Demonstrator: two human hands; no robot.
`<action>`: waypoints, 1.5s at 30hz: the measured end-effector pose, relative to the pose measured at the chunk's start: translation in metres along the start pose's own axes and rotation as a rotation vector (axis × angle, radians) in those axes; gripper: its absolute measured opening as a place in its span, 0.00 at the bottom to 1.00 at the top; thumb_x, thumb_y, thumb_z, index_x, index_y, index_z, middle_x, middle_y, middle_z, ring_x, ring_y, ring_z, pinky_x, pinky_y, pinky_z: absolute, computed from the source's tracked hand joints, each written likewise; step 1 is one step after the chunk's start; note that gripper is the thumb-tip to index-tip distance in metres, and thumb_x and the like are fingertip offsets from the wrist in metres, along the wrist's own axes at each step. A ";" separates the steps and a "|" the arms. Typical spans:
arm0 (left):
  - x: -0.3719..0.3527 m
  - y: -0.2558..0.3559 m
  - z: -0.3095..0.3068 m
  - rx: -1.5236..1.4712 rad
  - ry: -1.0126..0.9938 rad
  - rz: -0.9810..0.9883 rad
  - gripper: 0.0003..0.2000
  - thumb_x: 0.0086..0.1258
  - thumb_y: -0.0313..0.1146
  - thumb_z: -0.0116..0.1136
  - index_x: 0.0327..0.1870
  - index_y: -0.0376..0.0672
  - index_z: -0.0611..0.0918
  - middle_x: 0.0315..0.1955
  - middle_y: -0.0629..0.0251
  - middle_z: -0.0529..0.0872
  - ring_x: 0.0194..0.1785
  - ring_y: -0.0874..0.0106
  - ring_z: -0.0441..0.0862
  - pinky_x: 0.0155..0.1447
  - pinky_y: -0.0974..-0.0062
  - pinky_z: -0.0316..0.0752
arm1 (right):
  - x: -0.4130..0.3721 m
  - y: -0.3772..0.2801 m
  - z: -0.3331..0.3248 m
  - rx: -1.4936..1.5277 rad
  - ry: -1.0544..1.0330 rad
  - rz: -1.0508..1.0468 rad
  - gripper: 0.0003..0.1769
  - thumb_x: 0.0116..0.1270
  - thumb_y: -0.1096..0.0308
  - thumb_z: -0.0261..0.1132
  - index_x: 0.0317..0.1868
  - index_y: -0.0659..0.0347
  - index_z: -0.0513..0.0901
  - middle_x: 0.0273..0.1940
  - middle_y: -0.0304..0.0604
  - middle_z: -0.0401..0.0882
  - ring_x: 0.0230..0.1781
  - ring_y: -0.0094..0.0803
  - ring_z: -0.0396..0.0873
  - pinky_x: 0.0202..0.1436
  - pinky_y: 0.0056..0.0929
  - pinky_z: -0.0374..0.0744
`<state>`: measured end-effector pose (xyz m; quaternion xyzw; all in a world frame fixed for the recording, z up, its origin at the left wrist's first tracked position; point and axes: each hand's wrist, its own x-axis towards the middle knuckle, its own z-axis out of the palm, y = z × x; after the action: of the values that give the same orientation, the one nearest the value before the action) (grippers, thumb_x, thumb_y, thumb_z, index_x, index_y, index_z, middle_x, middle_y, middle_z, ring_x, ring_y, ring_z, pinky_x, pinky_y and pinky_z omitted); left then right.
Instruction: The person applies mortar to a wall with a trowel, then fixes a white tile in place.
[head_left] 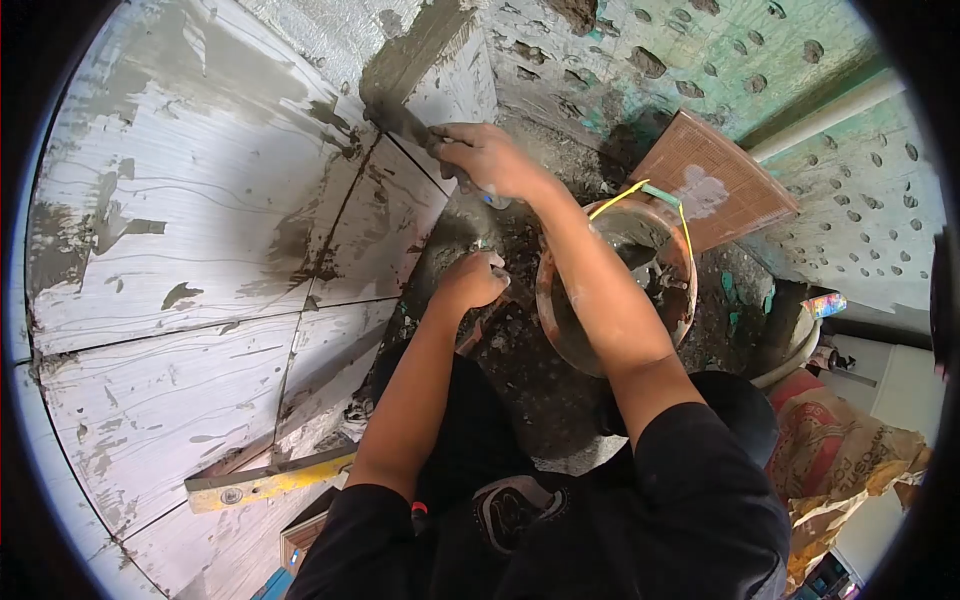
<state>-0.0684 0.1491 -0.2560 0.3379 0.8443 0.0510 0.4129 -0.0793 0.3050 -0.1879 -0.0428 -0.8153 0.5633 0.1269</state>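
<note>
One trowel (405, 122) in right hand (492, 160), along tile (455, 80) edge, bucket (558, 335) beside left hand (470, 280)

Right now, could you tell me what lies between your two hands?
Between left hand and right hand, holding a trowel, lies grey mortar beside the tiles; head view.

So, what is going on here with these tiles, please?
A person is working with wet mortar beside large white tiles. The right hand grips a trowel, with its blade against the mortar-smeared edge of a tile. The left hand is curled at the edge of the dark mortar bed. A bucket stands under the right forearm, and a yellow level lies across the tiles.
</note>
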 end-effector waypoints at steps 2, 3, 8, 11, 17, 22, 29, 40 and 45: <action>0.002 -0.004 0.004 -0.019 0.031 0.010 0.19 0.60 0.41 0.59 0.52 0.46 0.80 0.52 0.55 0.79 0.55 0.58 0.76 0.59 0.65 0.70 | 0.000 0.007 0.001 0.038 0.039 -0.028 0.18 0.64 0.64 0.55 0.51 0.64 0.77 0.34 0.51 0.80 0.32 0.42 0.77 0.40 0.34 0.75; 0.003 -0.006 0.005 -0.028 0.048 0.014 0.19 0.60 0.41 0.60 0.51 0.46 0.80 0.52 0.53 0.78 0.56 0.57 0.75 0.59 0.65 0.69 | 0.001 0.011 0.006 0.011 0.116 -0.073 0.18 0.64 0.64 0.55 0.51 0.64 0.77 0.36 0.53 0.80 0.36 0.44 0.77 0.42 0.34 0.75; -0.004 -0.005 0.004 -0.010 0.050 0.023 0.19 0.59 0.41 0.60 0.52 0.46 0.79 0.53 0.53 0.78 0.56 0.57 0.75 0.59 0.65 0.69 | 0.000 0.038 0.039 -0.074 0.255 -0.120 0.20 0.64 0.65 0.55 0.56 0.62 0.75 0.49 0.54 0.77 0.49 0.49 0.76 0.51 0.39 0.74; 0.002 -0.015 0.009 -0.003 0.046 0.023 0.20 0.60 0.42 0.58 0.53 0.45 0.79 0.54 0.56 0.78 0.57 0.58 0.75 0.59 0.64 0.70 | 0.000 0.064 0.050 -0.280 0.280 -0.200 0.20 0.63 0.66 0.55 0.56 0.58 0.75 0.50 0.49 0.77 0.49 0.47 0.75 0.50 0.39 0.75; 0.005 -0.020 0.011 -0.036 0.069 0.066 0.20 0.58 0.39 0.61 0.51 0.42 0.80 0.52 0.52 0.79 0.57 0.56 0.74 0.59 0.65 0.69 | -0.009 0.064 0.049 -0.538 0.182 -0.010 0.21 0.61 0.67 0.56 0.56 0.45 0.76 0.43 0.44 0.76 0.45 0.44 0.76 0.46 0.42 0.76; 0.001 -0.015 0.007 -0.037 0.082 0.057 0.20 0.58 0.39 0.61 0.51 0.40 0.79 0.52 0.51 0.79 0.56 0.56 0.75 0.59 0.66 0.69 | -0.020 0.086 0.053 -0.513 0.358 -0.168 0.17 0.63 0.63 0.59 0.53 0.52 0.78 0.41 0.44 0.76 0.42 0.46 0.77 0.43 0.41 0.76; 0.011 -0.036 0.022 -0.047 0.119 0.109 0.19 0.56 0.38 0.62 0.49 0.41 0.81 0.50 0.50 0.80 0.55 0.55 0.76 0.58 0.65 0.70 | 0.013 0.071 0.059 -0.512 0.375 -0.021 0.19 0.61 0.65 0.61 0.54 0.47 0.78 0.41 0.45 0.76 0.41 0.47 0.77 0.40 0.41 0.77; -0.003 -0.023 0.013 -0.055 0.127 0.070 0.19 0.57 0.40 0.61 0.49 0.42 0.80 0.49 0.51 0.80 0.55 0.56 0.76 0.58 0.65 0.70 | -0.028 0.097 0.053 -0.430 0.424 -0.007 0.20 0.62 0.63 0.59 0.55 0.55 0.77 0.49 0.55 0.77 0.46 0.50 0.78 0.50 0.40 0.76; -0.010 -0.011 0.003 -0.036 0.101 0.018 0.19 0.59 0.41 0.60 0.51 0.43 0.79 0.50 0.53 0.80 0.56 0.58 0.75 0.59 0.64 0.70 | -0.010 0.045 0.038 0.224 0.479 0.062 0.23 0.63 0.62 0.57 0.53 0.71 0.76 0.41 0.59 0.81 0.42 0.39 0.80 0.49 0.31 0.74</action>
<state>-0.0678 0.1340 -0.2547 0.3350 0.8599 0.0871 0.3751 -0.0829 0.2847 -0.2444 -0.1854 -0.6929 0.6275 0.3029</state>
